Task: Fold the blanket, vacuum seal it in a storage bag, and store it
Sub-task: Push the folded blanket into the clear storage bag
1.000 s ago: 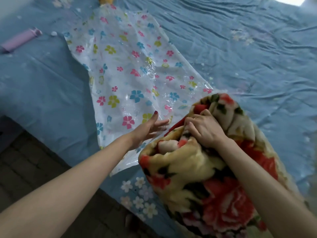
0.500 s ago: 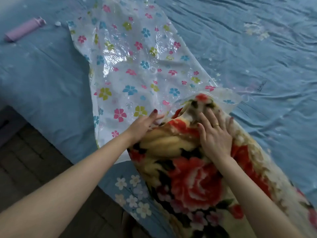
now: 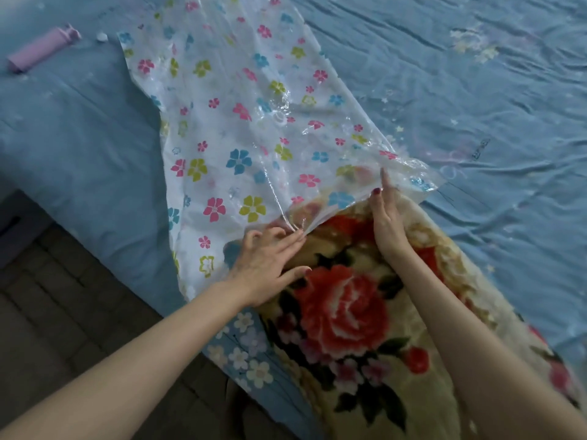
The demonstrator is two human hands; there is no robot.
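Note:
The folded blanket, cream plush with big red roses, lies on the bed at lower right, its far end just inside the mouth of the storage bag. The bag is clear plastic printed with coloured flowers and lies flat, reaching away to the upper left. My left hand is at the bag's mouth and pinches the edge of the top layer, which pulls taut toward its fingertips. My right hand presses on the blanket's far end with straight fingers, the fingertips under the lifted plastic.
A purple hand pump and a small white cap lie on the blue bedsheet at far left. The bed's edge runs diagonally at lower left, with dark floor tiles below it.
The blanket's end has slid forward from in front of the bag into its mouth. My right hand went from gripping the blanket to pressing it flat. My left hand moved to the bag's top edge.

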